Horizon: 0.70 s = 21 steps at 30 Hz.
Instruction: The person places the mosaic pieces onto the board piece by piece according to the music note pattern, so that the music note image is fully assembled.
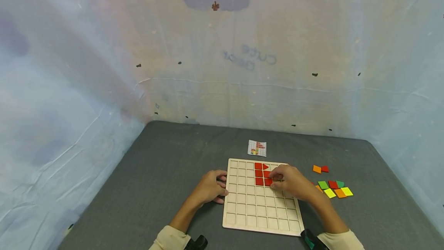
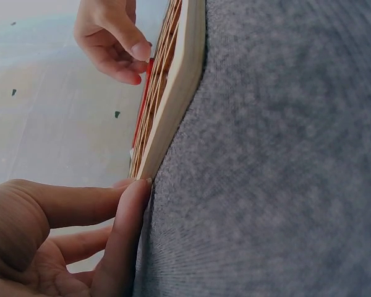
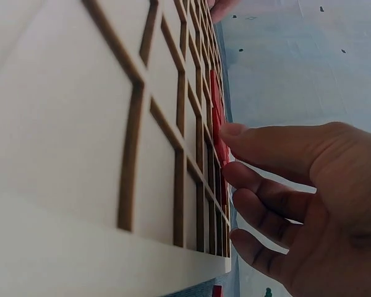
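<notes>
A square wooden grid board lies on the grey table. Along its left edge, my left hand grips the rim; in the left wrist view, thumb and finger meet at the board's corner. Several red square tiles and a red triangle tile sit in cells near the top. My right hand reaches over the upper right of the board, fingertips at the red tiles. Seen from the right wrist, its thumb and index finger are apart, with red tiles close beyond them. The palm hides some cells.
A small printed pattern card lies behind the board. To the right are loose tiles: a green one, a yellow one, an orange one and several others. A hanging cloth surrounds the table.
</notes>
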Motion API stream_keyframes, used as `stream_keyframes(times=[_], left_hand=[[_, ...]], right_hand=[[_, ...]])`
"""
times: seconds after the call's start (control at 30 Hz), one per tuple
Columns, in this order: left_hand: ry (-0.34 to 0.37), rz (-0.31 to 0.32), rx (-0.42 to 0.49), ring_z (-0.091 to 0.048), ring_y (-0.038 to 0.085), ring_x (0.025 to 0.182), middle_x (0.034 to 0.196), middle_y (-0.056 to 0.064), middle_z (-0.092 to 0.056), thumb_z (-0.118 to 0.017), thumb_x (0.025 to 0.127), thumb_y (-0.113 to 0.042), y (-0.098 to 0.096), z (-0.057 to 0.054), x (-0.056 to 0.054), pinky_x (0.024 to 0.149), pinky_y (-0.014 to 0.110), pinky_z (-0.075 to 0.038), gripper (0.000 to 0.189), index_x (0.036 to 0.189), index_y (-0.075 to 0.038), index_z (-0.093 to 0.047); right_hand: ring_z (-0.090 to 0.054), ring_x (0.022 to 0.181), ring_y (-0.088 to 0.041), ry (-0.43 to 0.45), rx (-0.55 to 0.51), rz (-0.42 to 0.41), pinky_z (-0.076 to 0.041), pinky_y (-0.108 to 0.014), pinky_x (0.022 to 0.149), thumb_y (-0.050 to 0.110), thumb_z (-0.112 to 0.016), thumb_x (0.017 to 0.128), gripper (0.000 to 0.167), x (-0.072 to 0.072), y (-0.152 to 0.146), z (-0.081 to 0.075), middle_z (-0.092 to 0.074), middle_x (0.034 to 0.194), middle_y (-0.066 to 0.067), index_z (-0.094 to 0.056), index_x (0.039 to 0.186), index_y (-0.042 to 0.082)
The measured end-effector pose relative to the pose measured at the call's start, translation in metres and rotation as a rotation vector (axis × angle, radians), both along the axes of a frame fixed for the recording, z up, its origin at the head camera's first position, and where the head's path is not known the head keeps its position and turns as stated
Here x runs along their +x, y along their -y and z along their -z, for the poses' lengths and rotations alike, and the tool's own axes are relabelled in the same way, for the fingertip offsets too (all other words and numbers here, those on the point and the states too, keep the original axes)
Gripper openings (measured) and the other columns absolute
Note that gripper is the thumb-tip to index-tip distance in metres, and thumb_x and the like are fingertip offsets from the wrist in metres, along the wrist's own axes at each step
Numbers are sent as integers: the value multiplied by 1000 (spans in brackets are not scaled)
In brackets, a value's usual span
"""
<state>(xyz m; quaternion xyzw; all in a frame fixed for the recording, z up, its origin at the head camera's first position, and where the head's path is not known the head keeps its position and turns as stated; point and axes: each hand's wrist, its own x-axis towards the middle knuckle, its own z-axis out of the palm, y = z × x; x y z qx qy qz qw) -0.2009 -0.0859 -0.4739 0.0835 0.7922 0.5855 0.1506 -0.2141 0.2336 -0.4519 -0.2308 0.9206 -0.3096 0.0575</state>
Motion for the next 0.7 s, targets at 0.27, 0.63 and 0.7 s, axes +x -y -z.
stream_keyframes(times=[0.27, 0.63, 0.7], left_hand=[[2, 2, 2, -68, 23, 92, 122, 18, -60, -77, 81, 14, 1, 1, 0, 58, 38, -67, 67, 144, 7, -57], [7, -5, -5, -68, 25, 100, 123, 18, -60, -77, 81, 14, 0, 1, 0, 58, 38, -67, 67, 145, 7, -57], [7, -8, -7, -67, 25, 100, 123, 17, -60, -77, 81, 14, -1, 1, 0, 58, 38, -67, 67, 145, 7, -57]], right_hand=[[-59, 84, -7, 17, -29, 2, -55, -25, 71, 10, -83, 90, 21, 1, 2, 3, -68, 94, 4, -77, 110, 6], [-60, 85, -7, 13, -36, -7, -55, -25, 72, 8, -80, 92, 22, 1, 1, 3, -68, 95, 3, -76, 113, 6], [-61, 87, -8, 8, -30, -4, -56, -26, 73, 9, -80, 93, 22, 2, -1, 0, -70, 97, 2, -76, 115, 6]])
